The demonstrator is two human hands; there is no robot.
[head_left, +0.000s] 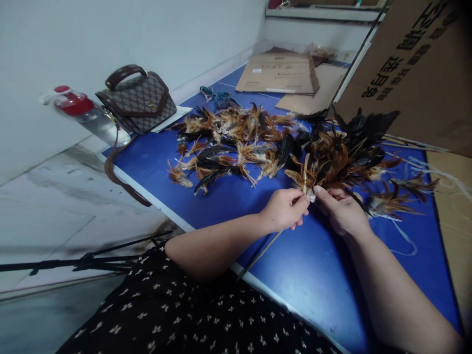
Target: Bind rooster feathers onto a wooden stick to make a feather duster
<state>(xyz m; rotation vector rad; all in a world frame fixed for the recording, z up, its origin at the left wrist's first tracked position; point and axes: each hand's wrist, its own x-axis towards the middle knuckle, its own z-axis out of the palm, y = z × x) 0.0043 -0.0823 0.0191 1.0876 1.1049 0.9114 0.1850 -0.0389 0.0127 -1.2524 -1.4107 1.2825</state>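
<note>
My left hand [283,209] is closed around a thin wooden stick [261,253] that slants down toward my lap. Its top end carries a bunch of brown and black feathers [332,157]. My right hand [341,209] pinches the base of that bunch right beside the left fingertips, where a small pale wrap [311,195] shows. Both hands hover just above the blue table [302,275].
Loose brown and black feathers [228,142] lie spread across the table's middle. A patterned handbag [138,101] and a red-capped bottle [84,113] rest at the left edge. Flat cardboard [280,73] lies at the back, a large box [416,64] at the right. White string [405,236] trails nearby.
</note>
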